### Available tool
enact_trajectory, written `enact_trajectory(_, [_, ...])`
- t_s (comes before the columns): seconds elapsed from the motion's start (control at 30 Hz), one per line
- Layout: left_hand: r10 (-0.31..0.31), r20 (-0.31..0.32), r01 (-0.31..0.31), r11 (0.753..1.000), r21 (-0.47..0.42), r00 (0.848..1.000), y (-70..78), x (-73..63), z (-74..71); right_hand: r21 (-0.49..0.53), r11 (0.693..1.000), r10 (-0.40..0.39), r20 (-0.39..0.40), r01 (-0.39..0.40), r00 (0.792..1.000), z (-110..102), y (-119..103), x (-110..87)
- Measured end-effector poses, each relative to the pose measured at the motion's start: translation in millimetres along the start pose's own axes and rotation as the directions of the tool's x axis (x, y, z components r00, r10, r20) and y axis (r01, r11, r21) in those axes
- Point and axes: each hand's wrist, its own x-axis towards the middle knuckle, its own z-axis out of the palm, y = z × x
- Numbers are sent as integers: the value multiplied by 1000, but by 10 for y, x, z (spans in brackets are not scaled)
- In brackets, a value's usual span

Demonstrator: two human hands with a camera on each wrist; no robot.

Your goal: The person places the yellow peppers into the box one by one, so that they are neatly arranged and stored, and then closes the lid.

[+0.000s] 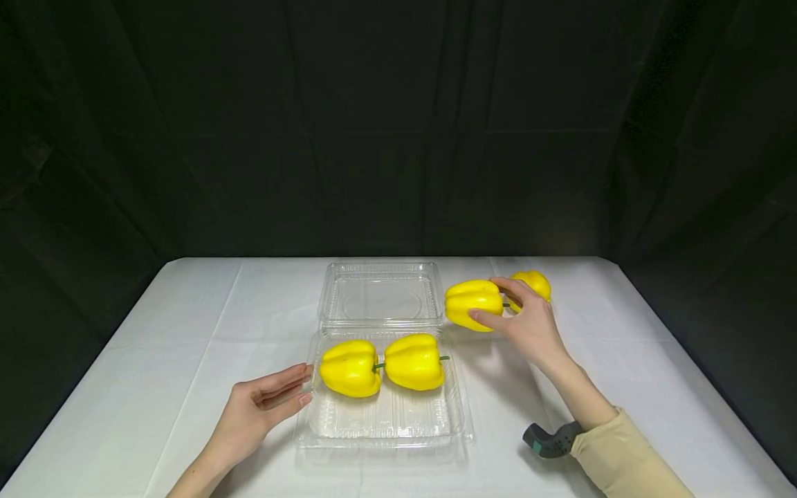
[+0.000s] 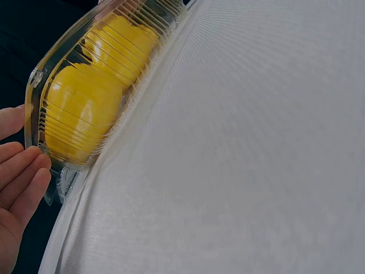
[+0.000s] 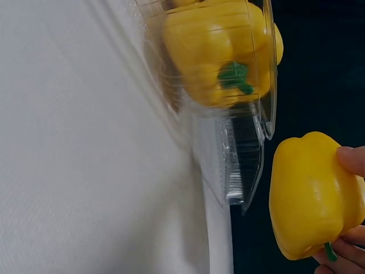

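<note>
My right hand (image 1: 529,321) grips a yellow bell pepper (image 1: 473,304) between thumb and fingers, to the right of the hinged clear plastic container (image 1: 386,429). In the right wrist view, this held pepper (image 3: 311,197) shows its green stem and is apart from the container wall. Two more yellow peppers, a left one (image 1: 350,369) and a right one (image 1: 414,363), lie on their sides in a row along the back of the container base. At the container's left edge is my left hand (image 1: 255,408), its fairly straight fingertips right at the rim and thumb spread apart.
Behind the base lies the container's clear lid (image 1: 380,297), folded open flat. A further yellow pepper (image 1: 534,283) sits on the white-covered table (image 1: 205,332) beyond my right hand, which partly hides it. A dark wrist device (image 1: 551,440) juts from the right sleeve. Black curtains (image 1: 398,138) enclose the table.
</note>
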Motion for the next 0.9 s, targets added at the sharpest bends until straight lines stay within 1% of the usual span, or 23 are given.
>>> enact_trajectory(0.23, [11,-3,-11,1000,-2,1000,7,3,0,-2,1000,-20,-5,20,1000,7,-59,-31])
enact_trajectory(0.47, [0,-4,0,1000,-4,1000,3,8,3,6,999,-42,-13,42,999,20,-101,-57])
enact_trajectory(0.5, [9,-1,-9,1000,1,1000,0,9,2,5,999,-44,-14,44,999,22,-105,-60])
enact_trajectory(0.7, [19,1,-19,1000,3,1000,-14,9,-1,3,998,-65,-18,65,998,32,-117,-71])
enact_trajectory(0.9, [9,1,-9,1000,3,1000,-18,2,-1,15,996,-84,-16,84,996,54,-122,-81])
